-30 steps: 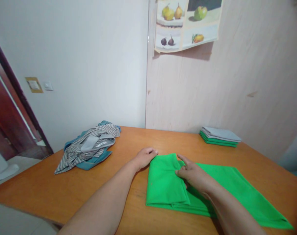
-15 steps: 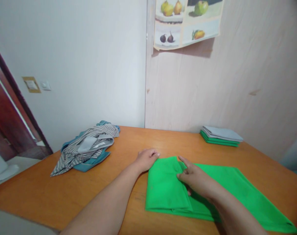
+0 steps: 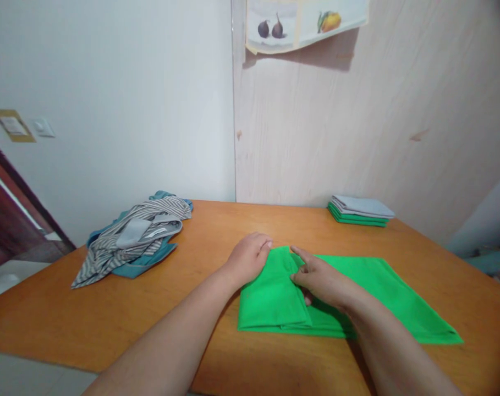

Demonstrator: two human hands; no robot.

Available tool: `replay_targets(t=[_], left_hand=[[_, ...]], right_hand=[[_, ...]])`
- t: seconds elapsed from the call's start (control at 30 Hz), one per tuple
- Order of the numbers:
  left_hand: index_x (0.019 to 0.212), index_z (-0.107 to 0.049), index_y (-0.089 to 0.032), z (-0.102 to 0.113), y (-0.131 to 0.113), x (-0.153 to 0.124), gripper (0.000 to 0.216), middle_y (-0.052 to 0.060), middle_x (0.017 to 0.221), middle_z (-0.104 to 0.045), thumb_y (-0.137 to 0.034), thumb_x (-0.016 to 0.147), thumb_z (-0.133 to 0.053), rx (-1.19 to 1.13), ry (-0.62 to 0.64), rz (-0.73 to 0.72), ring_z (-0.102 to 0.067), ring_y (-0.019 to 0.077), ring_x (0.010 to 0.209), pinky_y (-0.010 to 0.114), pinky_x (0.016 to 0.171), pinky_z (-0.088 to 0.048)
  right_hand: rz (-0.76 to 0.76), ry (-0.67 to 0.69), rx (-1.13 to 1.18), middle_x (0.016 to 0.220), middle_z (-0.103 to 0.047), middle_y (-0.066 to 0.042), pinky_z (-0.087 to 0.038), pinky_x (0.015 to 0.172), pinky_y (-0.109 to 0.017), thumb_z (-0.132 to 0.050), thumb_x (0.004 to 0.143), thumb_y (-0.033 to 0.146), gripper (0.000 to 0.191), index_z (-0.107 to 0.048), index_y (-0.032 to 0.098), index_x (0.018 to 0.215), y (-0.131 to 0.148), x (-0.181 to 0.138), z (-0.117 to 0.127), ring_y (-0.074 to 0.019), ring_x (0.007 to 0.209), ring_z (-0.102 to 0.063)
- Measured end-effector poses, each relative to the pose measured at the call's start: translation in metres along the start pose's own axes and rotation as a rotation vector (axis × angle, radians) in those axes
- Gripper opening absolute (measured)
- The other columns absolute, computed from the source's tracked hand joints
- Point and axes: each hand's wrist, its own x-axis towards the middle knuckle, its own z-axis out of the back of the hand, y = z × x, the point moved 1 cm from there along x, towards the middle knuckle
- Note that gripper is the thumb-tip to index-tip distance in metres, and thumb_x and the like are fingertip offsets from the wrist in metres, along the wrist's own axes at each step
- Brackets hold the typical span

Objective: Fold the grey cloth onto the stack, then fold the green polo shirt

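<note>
A bright green cloth (image 3: 352,275) lies on the table in front of me, its left end folded over into a flap (image 3: 270,300). My left hand (image 3: 252,256) is at the flap's far left corner, with its fingers closed over the edge and their tips partly hidden. On the flap's right edge is my right hand (image 3: 319,280). Its thumb rests against the flap, its index finger reaches to the far edge, and the other fingers curl at the fold. The cloth's right part lies flat, extending beyond my right forearm.
Crumpled clothes, striped and blue (image 3: 138,234), lie at the table's left. A stack of folded grey and green cloths (image 3: 359,209) sits at the back right. The orange-brown wooden table (image 3: 216,225) meets a wall (image 3: 150,99) behind, where a fruit picture (image 3: 307,25) hangs.
The camera view has tilted down and shifted. My left hand has moved further onto the flap's left edge; my right hand stays at the flap's right edge.
</note>
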Motion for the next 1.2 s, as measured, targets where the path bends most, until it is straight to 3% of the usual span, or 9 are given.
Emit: replay_targets(t=[0.17, 0.37, 0.43, 0.57, 0.63, 0.8, 1.0, 1.1, 1.2], left_hand=[[0.123, -0.062, -0.018, -0.008, -0.022, -0.008, 0.037, 0.009, 0.125, -0.066, -0.032, 0.103, -0.035, -0.025, 0.127, -0.105, -0.06, 0.0209, 0.117, 0.037, 0.104, -0.046], [0.133, -0.056, -0.015, -0.014, -0.024, -0.015, 0.041, 0.014, 0.142, -0.055, -0.035, 0.102, -0.036, 0.124, 0.165, -0.11, -0.05, 0.024, 0.133, 0.042, 0.114, -0.039], [0.134, -0.054, -0.015, -0.012, -0.026, -0.016, 0.041, 0.014, 0.143, -0.054, -0.033, 0.102, -0.037, 0.148, 0.141, -0.111, -0.048, 0.0244, 0.134, 0.044, 0.114, -0.038], [0.129, -0.056, -0.016, -0.006, -0.035, -0.017, 0.035, 0.014, 0.135, -0.059, -0.026, 0.1, -0.038, 0.171, 0.066, -0.096, -0.051, 0.0257, 0.13, 0.046, 0.111, -0.041], [0.122, -0.059, -0.017, -0.004, -0.04, -0.017, 0.031, 0.012, 0.123, -0.065, -0.021, 0.099, -0.039, 0.171, 0.052, -0.07, -0.057, 0.0252, 0.119, 0.045, 0.104, -0.046], [0.112, -0.063, -0.019, -0.01, -0.045, -0.02, 0.028, 0.01, 0.109, -0.067, -0.018, 0.096, -0.04, 0.201, 0.119, -0.046, -0.062, 0.025, 0.105, 0.041, 0.093, -0.05], [0.124, -0.061, -0.016, -0.025, -0.039, -0.025, 0.037, 0.016, 0.137, -0.058, -0.036, 0.1, -0.04, 0.182, 0.214, -0.071, -0.052, 0.0307, 0.129, 0.05, 0.109, -0.039], [0.128, -0.059, -0.018, -0.022, -0.036, -0.022, 0.039, 0.014, 0.136, -0.059, -0.037, 0.101, -0.039, 0.124, 0.197, -0.061, -0.054, 0.0285, 0.127, 0.048, 0.108, -0.041], [0.122, -0.062, -0.019, -0.015, -0.025, -0.016, 0.035, 0.011, 0.124, -0.066, -0.031, 0.101, -0.037, 0.053, 0.098, 0.012, -0.06, 0.0243, 0.116, 0.041, 0.102, -0.046]], right_hand=[[0.016, 0.046, 0.045, 0.055, -0.056, 0.009, -0.044, 0.042, -0.021, -0.056, 0.082, 0.019, 0.085, -0.016, 0.017, 0.157, -0.001, -0.001, 0.0, -0.0132, 0.043, -0.059], [-0.007, 0.027, 0.023, 0.055, -0.056, 0.01, -0.044, 0.042, -0.023, -0.055, 0.082, 0.021, 0.088, -0.011, 0.016, 0.157, -0.005, 0.002, 0.0, -0.0153, 0.043, -0.059], [-0.001, -0.083, -0.034, 0.057, -0.058, 0.008, -0.043, 0.044, -0.024, -0.053, 0.082, 0.022, 0.084, -0.014, 0.013, 0.157, -0.007, 0.006, 0.004, -0.0153, 0.045, -0.06], [0.119, -0.476, -0.3, 0.063, -0.061, 0.002, -0.041, 0.055, -0.026, -0.051, 0.084, 0.027, 0.059, -0.048, 0.01, 0.141, -0.012, 0.015, 0.019, -0.0161, 0.058, -0.062], [0.158, -0.557, -0.341, 0.064, -0.063, 0.001, -0.041, 0.059, -0.027, -0.049, 0.086, 0.031, 0.049, -0.058, 0.012, 0.13, -0.014, 0.018, 0.023, -0.0172, 0.063, -0.063], [0.202, -0.573, -0.3, 0.069, -0.065, 0.0, -0.043, 0.063, -0.028, -0.046, 0.088, 0.038, 0.042, -0.063, 0.016, 0.119, -0.013, 0.017, 0.022, -0.0186, 0.07, -0.064], [0.203, -0.596, -0.354, 0.094, -0.073, -0.008, -0.049, 0.078, -0.032, -0.044, 0.091, 0.041, 0.04, -0.064, 0.017, 0.116, -0.012, 0.018, 0.02, -0.0209, 0.086, -0.066], [0.253, -0.584, -0.363, 0.114, -0.071, -0.011, -0.048, 0.092, -0.035, -0.043, 0.092, 0.039, 0.039, -0.066, 0.017, 0.116, -0.012, 0.018, 0.017, -0.0224, 0.103, -0.065], [0.317, -0.528, -0.398, 0.122, -0.069, -0.01, -0.045, 0.101, -0.036, -0.042, 0.094, 0.039, 0.041, -0.067, 0.017, 0.118, -0.009, 0.016, 0.01, -0.0222, 0.114, -0.062]])
